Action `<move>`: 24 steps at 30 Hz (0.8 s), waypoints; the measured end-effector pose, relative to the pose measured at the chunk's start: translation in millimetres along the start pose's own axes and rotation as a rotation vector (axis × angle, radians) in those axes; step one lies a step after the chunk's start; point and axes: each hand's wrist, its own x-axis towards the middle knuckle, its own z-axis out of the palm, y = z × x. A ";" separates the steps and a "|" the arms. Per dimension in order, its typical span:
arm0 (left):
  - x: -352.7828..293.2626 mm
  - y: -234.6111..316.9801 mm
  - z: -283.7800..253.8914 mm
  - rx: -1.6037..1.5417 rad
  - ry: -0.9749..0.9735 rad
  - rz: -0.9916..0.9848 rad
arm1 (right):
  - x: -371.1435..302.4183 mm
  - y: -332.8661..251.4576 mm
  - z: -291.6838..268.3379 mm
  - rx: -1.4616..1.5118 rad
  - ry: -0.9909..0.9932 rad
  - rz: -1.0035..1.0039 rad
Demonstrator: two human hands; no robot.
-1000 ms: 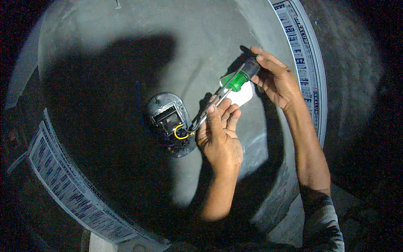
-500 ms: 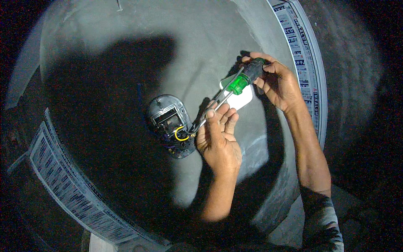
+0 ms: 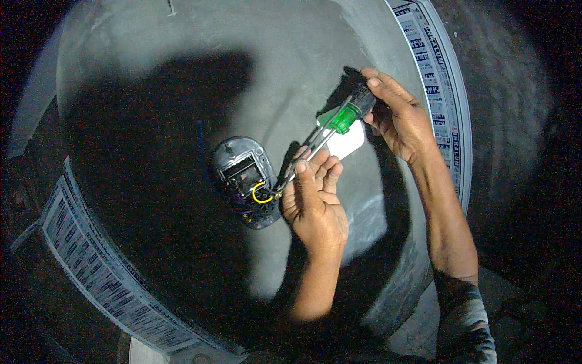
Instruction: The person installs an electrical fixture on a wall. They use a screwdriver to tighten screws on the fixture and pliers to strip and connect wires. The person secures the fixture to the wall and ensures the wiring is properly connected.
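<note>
Green plastic, with a dark butt end, gives me the handle of the screwdriver (image 3: 345, 119), slanting across the head view from upper right to lower left. I see the right hand (image 3: 397, 124) with its fingers closed round that dark end, while the left hand (image 3: 318, 200) pinches the shaft between thumb and fingers, close to the black housing (image 3: 245, 182). A second thin line runs beside the shaft; I cannot tell from here whether it is a cable. The housing sits against the grey surface (image 3: 309, 48), a yellow wire (image 3: 254, 193) looping over its lower half near the terminals. Just beyond the left hand, a white piece (image 3: 347, 144) shows bright behind the screwdriver. I judge the step in hand to be working a small screw at the housing's lower right edge, though the tip is too small for me to confirm that it is seated. To my mind, the next move calls for a steady shaft, pressure along its line, and short twists from the right fingers without dragging the yellow wire.
</note>
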 end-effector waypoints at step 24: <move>-2.5 2.4 -6.9 0.002 -0.027 0.019 | -0.3 -2.1 2.0 0.114 -0.089 -0.029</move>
